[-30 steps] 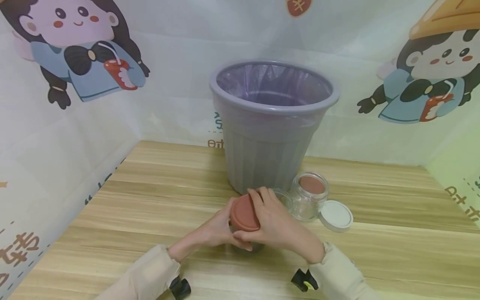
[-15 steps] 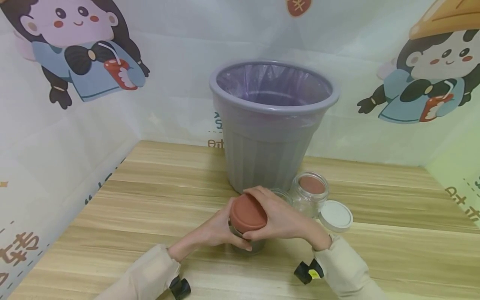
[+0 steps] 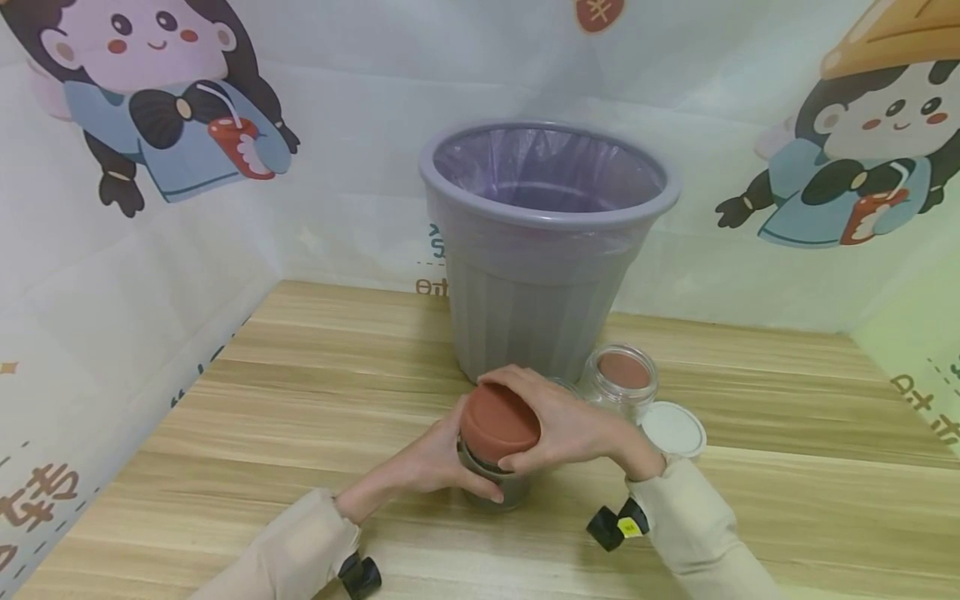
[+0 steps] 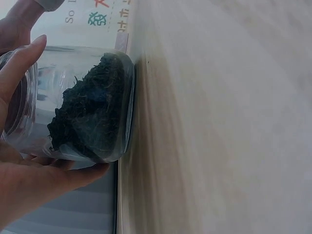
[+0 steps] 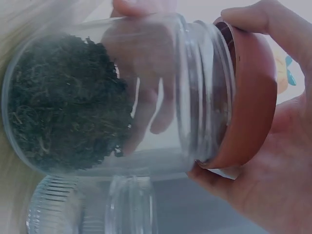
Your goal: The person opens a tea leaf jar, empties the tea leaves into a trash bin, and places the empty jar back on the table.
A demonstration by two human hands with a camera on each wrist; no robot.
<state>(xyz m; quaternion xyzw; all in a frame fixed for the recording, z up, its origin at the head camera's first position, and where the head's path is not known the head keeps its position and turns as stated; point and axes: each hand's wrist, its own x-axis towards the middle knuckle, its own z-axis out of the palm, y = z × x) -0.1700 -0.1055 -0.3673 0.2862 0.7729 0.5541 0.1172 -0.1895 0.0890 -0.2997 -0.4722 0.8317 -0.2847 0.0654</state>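
Note:
A clear glass jar [image 5: 165, 53], partly filled with dark, dry, curled leaves [image 5: 63, 107] that look like tea, stands on the wooden table. My left hand [image 3: 435, 457] grips its side, fingers behind the glass and thumb in front. From above, my right hand [image 3: 562, 421] holds the reddish-brown screw lid [image 3: 501, 421] by its edge. The right wrist view has this lid tilted at the mouth, with the glass threads showing and a gap along one side. In the left wrist view the leaves [image 4: 90, 112] lie heaped at the bottom.
Behind the hands stands a grey-purple bin [image 3: 525, 283] with a liner. An uncapped glass jar [image 3: 621, 387], reddish-brown inside its mouth, is at its right foot, a white lid [image 3: 672, 429] before it. Another clear jar [image 5: 131, 204] is mostly hidden by my right hand.
My right hand has turned and spread around the lid, shifting slightly right and up. The lid has risen and tilted, showing more of the jar below. My left hand stays put.

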